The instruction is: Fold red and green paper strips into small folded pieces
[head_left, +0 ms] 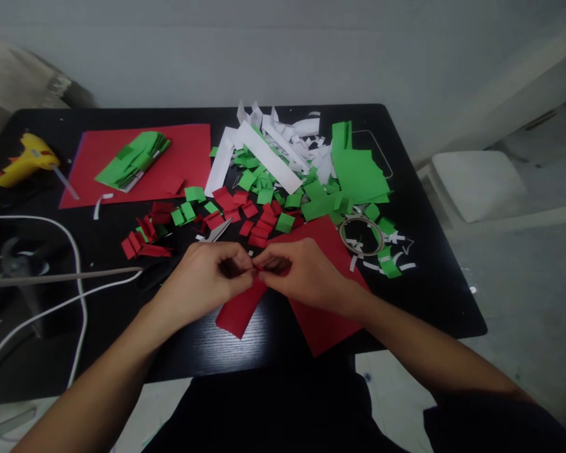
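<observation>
Surface: black table (429, 302) with rounded corners and a dull sheen near its front edge, set near a pale grey wall (283, 69). Both hands work over the front middle. Left hand (212, 270): thumb and fingertips pinched on a narrow red paper strip (239, 313). Right hand (306, 270): likewise pinched on the strip, the two sets of fingertips meeting at its upper end; its free end extends toward the front edge, contact with the tabletop not determinable. A red sheet (323, 321) lies under the right hand and forearm. Scissors (218, 231) lie just beyond the left hand, blades pointing away, partly hidden. Beyond the hands: scattered small red pieces (263, 228), green scraps mixed in, then a heap of white paper strips (272, 157). Right of the heap, larger green paper (358, 175); nearer, a ring-shaped roll (364, 253) lying flat among offcuts. Far left: a folded green bundle (134, 160) on a second red sheet (193, 157), a yellow glue gun (28, 160) beside it. White cord (28, 218) loops over the left side. Room: white seat (476, 182) at right, pale floor (523, 365), light fabric (19, 72) at far left. Lighting dim.
</observation>
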Tool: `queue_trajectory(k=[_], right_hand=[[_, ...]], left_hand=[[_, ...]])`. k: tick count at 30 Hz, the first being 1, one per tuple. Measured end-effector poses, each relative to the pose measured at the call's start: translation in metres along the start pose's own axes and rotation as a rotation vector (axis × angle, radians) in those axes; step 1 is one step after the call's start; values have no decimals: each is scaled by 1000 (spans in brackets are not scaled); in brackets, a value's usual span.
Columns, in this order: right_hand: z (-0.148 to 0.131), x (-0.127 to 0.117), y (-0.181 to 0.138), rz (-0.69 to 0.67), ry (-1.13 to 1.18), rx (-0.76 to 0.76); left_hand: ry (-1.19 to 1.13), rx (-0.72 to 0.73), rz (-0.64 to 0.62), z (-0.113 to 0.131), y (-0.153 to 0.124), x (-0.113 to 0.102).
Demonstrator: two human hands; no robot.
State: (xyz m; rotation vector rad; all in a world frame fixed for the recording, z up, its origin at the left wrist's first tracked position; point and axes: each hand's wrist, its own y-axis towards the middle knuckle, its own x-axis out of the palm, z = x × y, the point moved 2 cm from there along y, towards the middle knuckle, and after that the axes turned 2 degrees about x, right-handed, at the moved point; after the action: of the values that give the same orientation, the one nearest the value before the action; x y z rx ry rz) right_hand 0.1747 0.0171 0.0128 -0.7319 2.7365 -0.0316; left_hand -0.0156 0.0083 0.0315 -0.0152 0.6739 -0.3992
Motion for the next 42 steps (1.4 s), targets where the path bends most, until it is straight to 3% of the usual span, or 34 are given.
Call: queue_trajectory(k=[7,13,17,28,37,42], right_hand=[[2,1,0,10,-2,9],[-1,-5,2,58,38,5],[-1,-10,4,83,6,-33],[-2,-11,5,103,-87,-57],[-1,-5,1,183,-225,-228],[-1,-5,0,212,-217,-241]], left_hand=[[-54,-45,5,3,1,0],[-238,-114,70,0,4,-7],[-288,-123,-4,-1,5,-6],[-271,-127,-41,-3,3,-3],[-242,-128,-7,-3,4,0],[-244,-115,-7,-2,3,1]])
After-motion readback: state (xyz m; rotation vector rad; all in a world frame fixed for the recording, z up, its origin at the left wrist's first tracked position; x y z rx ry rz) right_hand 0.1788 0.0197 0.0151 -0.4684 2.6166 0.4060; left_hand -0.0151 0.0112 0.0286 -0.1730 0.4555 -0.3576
